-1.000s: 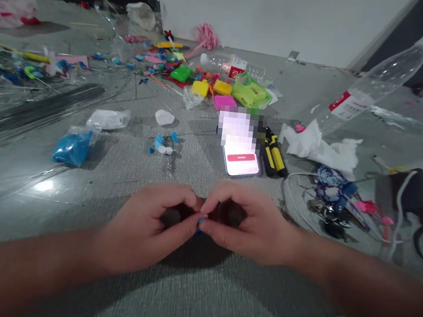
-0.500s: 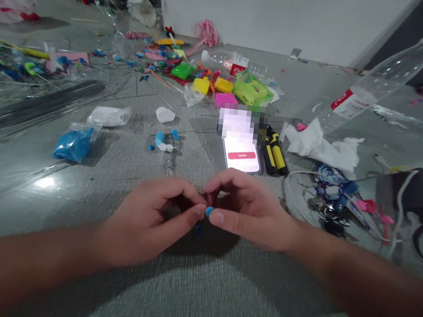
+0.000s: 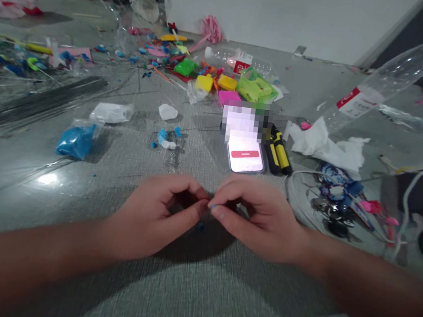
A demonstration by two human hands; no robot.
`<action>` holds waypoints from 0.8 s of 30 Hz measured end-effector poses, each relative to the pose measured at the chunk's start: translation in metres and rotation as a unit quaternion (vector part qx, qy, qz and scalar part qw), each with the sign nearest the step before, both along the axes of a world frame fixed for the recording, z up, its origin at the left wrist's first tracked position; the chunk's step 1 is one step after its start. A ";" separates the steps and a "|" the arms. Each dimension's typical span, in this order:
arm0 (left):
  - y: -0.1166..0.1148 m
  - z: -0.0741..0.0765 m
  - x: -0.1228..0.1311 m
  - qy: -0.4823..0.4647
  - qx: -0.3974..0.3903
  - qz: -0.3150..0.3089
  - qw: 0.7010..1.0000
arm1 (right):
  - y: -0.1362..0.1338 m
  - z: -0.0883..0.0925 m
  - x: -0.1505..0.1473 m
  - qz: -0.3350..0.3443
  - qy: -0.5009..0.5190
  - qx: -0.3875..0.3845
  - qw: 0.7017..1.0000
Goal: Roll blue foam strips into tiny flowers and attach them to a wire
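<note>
My left hand (image 3: 165, 214) and my right hand (image 3: 258, 217) meet fingertip to fingertip just above the table. Between my right thumb and forefinger is a small piece of blue modelling clay (image 3: 213, 206), mostly hidden by the fingers. The left thumb and forefinger are pinched together beside it; what they hold, if anything, does not show. Below the hands a blue crumb (image 3: 200, 226) lies in shadow. Farther off sits a curved blue-and-white clay shape (image 3: 166, 140), with a white clay lump (image 3: 168, 112) behind it. To the left is a bag of blue clay (image 3: 75, 140).
A lit phone (image 3: 247, 157) lies beyond my hands, with yellow-and-black pliers (image 3: 281, 153) beside it. Crumpled tissue (image 3: 323, 143), a tilted plastic bottle (image 3: 388, 82) and a black adapter (image 3: 417, 192) are on the right. Colourful clay packets (image 3: 256, 87) and scraps fill the back.
My right forefinger has come down onto the blue clay, closing the pinch and covering most of it. The left hand keeps its pinch. The view has shifted slightly.
</note>
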State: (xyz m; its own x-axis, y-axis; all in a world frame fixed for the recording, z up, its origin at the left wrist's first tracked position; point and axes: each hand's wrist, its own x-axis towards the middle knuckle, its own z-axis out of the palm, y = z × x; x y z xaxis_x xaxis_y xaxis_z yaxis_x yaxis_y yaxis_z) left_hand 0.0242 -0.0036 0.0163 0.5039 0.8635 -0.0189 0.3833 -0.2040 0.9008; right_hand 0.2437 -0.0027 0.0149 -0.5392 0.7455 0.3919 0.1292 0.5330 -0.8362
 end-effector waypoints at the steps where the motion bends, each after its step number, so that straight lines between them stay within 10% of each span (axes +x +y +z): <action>1: 0.000 0.000 0.000 -0.001 0.004 -0.002 1.000 | 0.001 0.000 0.000 0.004 -0.003 0.006 1.000; 24: -0.030 0.015 0.001 0.312 0.109 -0.075 0.941 | 0.003 0.006 0.001 -0.053 -0.012 -0.060 0.997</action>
State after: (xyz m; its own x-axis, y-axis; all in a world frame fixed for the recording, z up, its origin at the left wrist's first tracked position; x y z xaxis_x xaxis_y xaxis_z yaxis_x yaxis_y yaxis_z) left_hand 0.0249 -0.0331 0.0318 0.5700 0.8011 -0.1827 0.7758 -0.4515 0.4408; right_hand 0.2446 0.0005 0.0211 -0.4637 0.8395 0.2833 0.2004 0.4109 -0.8894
